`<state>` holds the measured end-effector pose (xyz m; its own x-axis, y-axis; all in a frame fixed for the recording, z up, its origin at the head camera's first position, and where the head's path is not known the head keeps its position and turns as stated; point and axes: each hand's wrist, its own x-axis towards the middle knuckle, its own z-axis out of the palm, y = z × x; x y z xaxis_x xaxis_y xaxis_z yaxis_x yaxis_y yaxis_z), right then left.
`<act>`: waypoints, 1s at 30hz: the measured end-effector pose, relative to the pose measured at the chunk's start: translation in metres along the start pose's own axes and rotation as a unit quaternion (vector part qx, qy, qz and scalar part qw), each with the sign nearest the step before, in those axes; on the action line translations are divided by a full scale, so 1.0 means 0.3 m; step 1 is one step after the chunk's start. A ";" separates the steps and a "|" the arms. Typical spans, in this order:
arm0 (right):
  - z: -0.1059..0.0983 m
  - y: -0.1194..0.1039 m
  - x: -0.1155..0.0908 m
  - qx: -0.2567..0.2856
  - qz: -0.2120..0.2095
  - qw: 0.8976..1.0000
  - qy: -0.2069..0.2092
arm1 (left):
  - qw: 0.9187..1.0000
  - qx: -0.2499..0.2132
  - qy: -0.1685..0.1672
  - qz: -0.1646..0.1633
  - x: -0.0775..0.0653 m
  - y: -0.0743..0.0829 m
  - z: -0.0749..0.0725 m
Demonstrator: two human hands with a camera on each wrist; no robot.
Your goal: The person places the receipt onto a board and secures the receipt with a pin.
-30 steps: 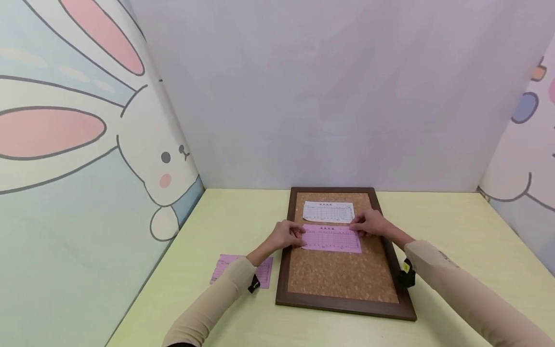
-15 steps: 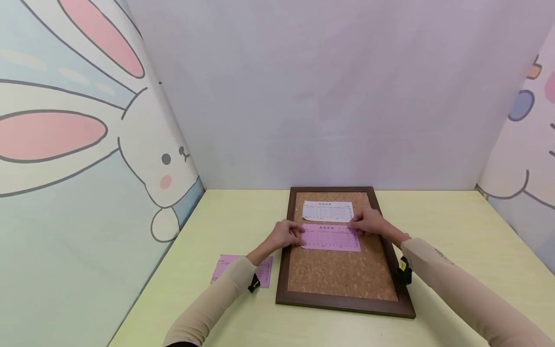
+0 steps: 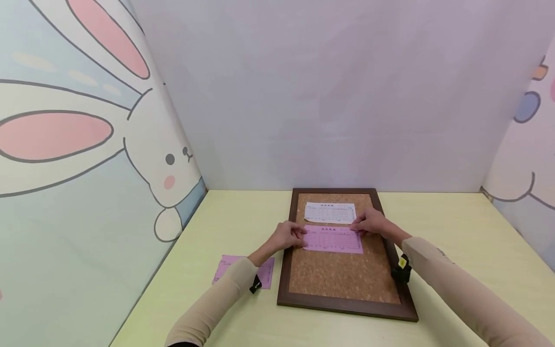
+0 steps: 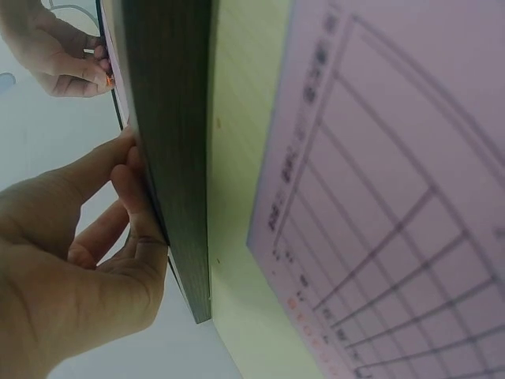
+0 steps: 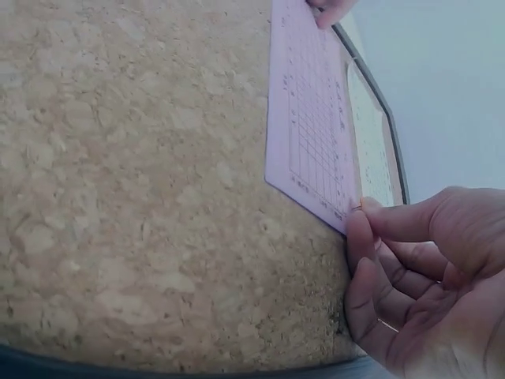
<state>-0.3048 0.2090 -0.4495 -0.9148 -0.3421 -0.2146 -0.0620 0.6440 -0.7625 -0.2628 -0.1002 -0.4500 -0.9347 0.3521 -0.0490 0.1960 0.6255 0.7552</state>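
Note:
A pink printed form [image 3: 334,240] lies on the cork of a dark-framed corkboard [image 3: 342,277], just below a white printed form [image 3: 330,213]. My left hand [image 3: 284,235] rests at the pink form's left edge, thumb and index fingertips apart and pressing on it; the other fingers bend beneath in the left wrist view. My right hand [image 3: 372,221] pinches a small orange pushpin [image 5: 363,203] between thumb and index finger, its thin point showing at the pink form's upper right corner. Most of the pin is hidden by the fingertips.
A second pink form [image 3: 265,273] lies on the pale yellow table [image 3: 347,335] left of the board, partly under my left forearm. A grey-white wall [image 3: 338,96] stands behind the table. Rabbit-patterned panels [image 3: 143,144] stand at the sides.
The head view has shifted slightly. Both hands keep their places at the pink form's edges, and the right hand still pinches at its upper right corner.

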 end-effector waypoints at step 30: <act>0.017 0.030 0.044 -0.056 -0.013 0.998 0.031 | 1.000 0.015 0.000 -0.019 0.022 0.001 0.020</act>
<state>-0.3155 0.2069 -0.4623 -0.9349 -0.3189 -0.1560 -0.1263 0.7095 -0.6933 -0.2670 -0.0933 -0.4540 -0.9416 0.3277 -0.0780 0.1691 0.6599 0.7321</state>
